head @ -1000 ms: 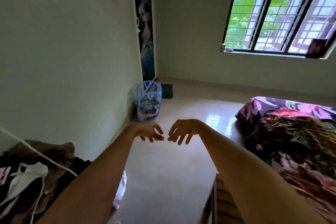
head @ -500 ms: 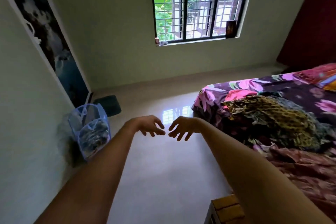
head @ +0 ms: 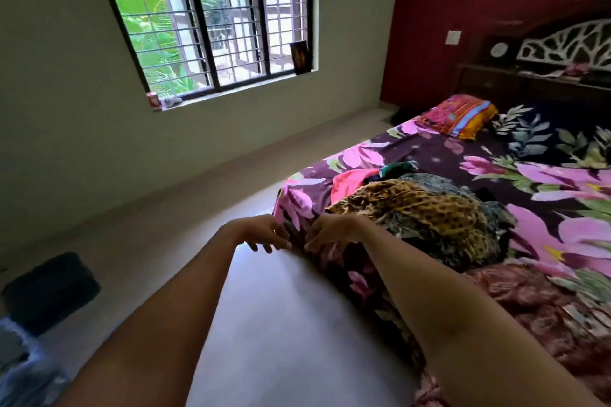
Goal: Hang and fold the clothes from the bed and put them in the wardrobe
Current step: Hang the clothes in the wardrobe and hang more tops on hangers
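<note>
Swinging rightward, the view has pushed the blue laundry bag (head: 20, 373) and the dark mat (head: 49, 291) to the lower left edge of the frame; half a second ago the bag stood well inside the left side. The window (head: 211, 20) has slid from top centre to upper left.

At centre, the left hand (head: 264, 233) hangs with fingers loosely spread, holding nothing, beside the bed's corner. Just right of it, the right hand (head: 330, 233) is equally slack and empty. It now overlaps the edge of the bed (head: 545, 175), where both hands earlier hung over bare floor; whether it touches the sheet I cannot tell.

Right of centre, the pile of clothes (head: 423, 208) lies on the bed near the right hand, untouched. A pillow (head: 458, 119), unseen before, shows at upper right. The person seems poised for a first pickup, with nothing yet folded or hung.
</note>
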The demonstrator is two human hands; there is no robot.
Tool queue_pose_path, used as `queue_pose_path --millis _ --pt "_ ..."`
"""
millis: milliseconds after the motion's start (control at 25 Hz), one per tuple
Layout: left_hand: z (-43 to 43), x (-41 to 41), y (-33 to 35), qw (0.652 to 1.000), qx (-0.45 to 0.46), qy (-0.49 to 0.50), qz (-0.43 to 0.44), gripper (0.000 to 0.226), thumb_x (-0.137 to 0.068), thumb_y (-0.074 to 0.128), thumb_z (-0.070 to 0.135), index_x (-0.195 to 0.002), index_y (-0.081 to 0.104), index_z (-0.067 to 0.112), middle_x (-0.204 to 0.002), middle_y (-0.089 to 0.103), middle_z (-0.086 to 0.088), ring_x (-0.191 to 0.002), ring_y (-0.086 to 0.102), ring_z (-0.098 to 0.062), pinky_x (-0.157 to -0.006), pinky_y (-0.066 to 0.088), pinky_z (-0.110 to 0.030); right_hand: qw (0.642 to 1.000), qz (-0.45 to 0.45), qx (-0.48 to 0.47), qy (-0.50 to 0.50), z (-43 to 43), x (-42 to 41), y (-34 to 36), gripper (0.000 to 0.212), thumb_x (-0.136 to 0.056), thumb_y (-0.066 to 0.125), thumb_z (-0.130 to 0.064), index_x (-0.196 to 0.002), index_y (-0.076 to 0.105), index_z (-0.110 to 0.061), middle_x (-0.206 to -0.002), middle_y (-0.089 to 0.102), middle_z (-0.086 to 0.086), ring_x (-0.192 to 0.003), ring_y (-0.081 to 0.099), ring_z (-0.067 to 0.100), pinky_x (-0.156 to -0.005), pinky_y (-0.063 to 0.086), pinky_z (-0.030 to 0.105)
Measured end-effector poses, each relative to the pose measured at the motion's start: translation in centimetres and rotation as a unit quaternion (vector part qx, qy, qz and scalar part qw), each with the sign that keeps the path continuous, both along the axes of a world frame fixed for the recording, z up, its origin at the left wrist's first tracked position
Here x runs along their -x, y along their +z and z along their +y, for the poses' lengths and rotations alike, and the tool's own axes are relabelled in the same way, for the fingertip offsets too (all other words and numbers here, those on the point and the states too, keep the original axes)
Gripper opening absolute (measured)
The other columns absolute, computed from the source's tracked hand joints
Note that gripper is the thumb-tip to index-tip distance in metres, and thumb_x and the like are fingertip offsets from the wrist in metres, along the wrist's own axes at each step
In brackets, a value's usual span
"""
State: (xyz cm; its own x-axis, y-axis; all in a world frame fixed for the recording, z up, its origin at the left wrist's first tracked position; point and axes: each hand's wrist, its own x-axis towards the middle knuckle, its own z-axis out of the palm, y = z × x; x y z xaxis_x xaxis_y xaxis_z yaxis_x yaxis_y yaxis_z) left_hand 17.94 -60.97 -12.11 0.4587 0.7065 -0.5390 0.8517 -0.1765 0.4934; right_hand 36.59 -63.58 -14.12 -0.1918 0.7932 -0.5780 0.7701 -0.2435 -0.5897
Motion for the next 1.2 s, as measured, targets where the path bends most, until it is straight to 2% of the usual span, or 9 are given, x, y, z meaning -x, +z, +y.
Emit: queue_pose_path --millis 120,360,520,600,720,840,1000,1080,1200 --pt "6.4 -5.0 -0.2 0.997 -0.034 -0.063 -0.036 0.032 -0.088 0.065 0.025 -0.115 0.062 0.009 -0.088 0.063 0.001 -0.075 0.057 -0.01 -0.052 0.042 -0.011 0.999 -0.006 -0.008 -0.041 4.2 -4.6 0.3 0.034 -0.09 0.064 -0.023 -0.118 0.061 -0.004 -0.101 0.066 0.012 -0.082 0.064 0.021 -0.065 0.053 0.031" --pt "15.7 -18.0 -2.9 0.968 -0.01 -0.249 -0.008 0.037 -0.085 0.067 0.032 -0.117 0.062 0.014 -0.118 0.06 -0.006 -0.097 0.055 -0.016 -0.089 0.047 -0.031 0.986 0.001 0.038 -0.164 7.7 -14.7 -0.7 0.033 -0.091 0.063 -0.021 -0.12 0.06 -0.007 -0.109 0.065 0.016 -0.091 0.062 0.025 -0.071 0.051 0.033" --pt "18.8 -27.6 -2.9 0.932 -0.003 -0.361 -0.004 0.032 -0.086 0.066 0.026 -0.114 0.062 0.011 -0.102 0.061 -0.006 -0.091 0.061 -0.025 -0.075 0.05 -0.031 0.962 -0.001 0.009 -0.273 8.2 -21.5 -0.8 0.028 -0.093 0.057 -0.019 -0.117 0.062 -0.006 -0.108 0.065 0.014 -0.088 0.062 0.023 -0.078 0.053 0.038" --pt "19.9 -32.6 -2.8 0.907 -0.017 -0.42 0.012 0.025 -0.087 0.065 0.029 -0.108 0.061 0.015 -0.092 0.059 -0.001 -0.081 0.057 -0.016 -0.066 0.047 -0.026 0.94 -0.008 -0.01 -0.34 7.8 -24.6 -1.0 0.024 -0.093 0.055 -0.014 -0.115 0.064 -0.007 -0.097 0.065 0.007 -0.077 0.063 0.018 -0.071 0.054 0.034" --pt "19.1 -40.0 -2.9 0.868 -0.008 -0.495 0.02 0.018 -0.086 0.066 0.032 -0.097 0.058 0.021 -0.09 0.056 0.004 -0.084 0.054 -0.014 -0.077 0.051 -0.035 0.895 -0.002 -0.023 -0.446 5.3 -28.4 -2.0 0.016 -0.088 0.06 -0.006 -0.103 0.068 -0.007 -0.088 0.064 0.007 -0.075 0.065 0.025 -0.075 0.057 0.044" --pt "15.9 -45.4 -4.0 0.824 -0.005 -0.566 0.016 0.014 -0.086 0.066 0.031 -0.099 0.064 0.026 -0.09 0.06 0.004 -0.082 0.057 -0.013 -0.078 0.052 -0.031 0.853 0.016 -0.009 -0.522 1.3 -30.6 -2.7 0.005 -0.088 0.065 -0.014 -0.09 0.06 -0.015 -0.077 0.059 0.001 -0.07 0.063 0.023 -0.058 0.055 0.032" --pt "10.6 -52.1 -7.0 0.756 0.009 -0.654 0.028 0.033 -0.086 0.066 0.029 -0.117 0.062 0.019 -0.11 0.064 -0.002 -0.092 0.063 -0.015 -0.085 0.054 -0.031 0.798 0.032 0.012 -0.602 -4.4 -34.6 -4.7 0.025 -0.088 0.065 -0.012 -0.11 0.064 0.0 -0.086 0.064 0.006 -0.086 0.065 0.03 -0.075 0.052 0.039" --pt "8.5 -55.3 -8.2 0.731 -0.001 -0.681 0.032 0.036 -0.086 0.066 0.029 -0.12 0.061 0.016 -0.111 0.064 0.0 -0.091 0.061 -0.013 -0.087 0.05 -0.026 0.778 0.028 0.023 -0.627 -6.9 -36.9 -5.6 0.028 -0.089 0.064 -0.014 -0.113 0.063 0.0 -0.085 0.064 0.003 -0.075 0.065 0.02 -0.072 0.056 0.034" --pt "5.3 -60.0 -9.3 0.716 0.031 -0.697 0.022 0.032 -0.088 0.064 0.023 -0.119 0.061 0.014 -0.112 0.062 0.001 -0.089 0.059 -0.011 -0.084 0.049 -0.022 0.751 0.037 0.03 -0.659 -10.2 -40.5 -6.6 0.03 -0.088 0.066 -0.014 -0.114 0.063 0.0 -0.09 0.065 0.005 -0.072 0.062 0.017 -0.082 0.056 0.045"
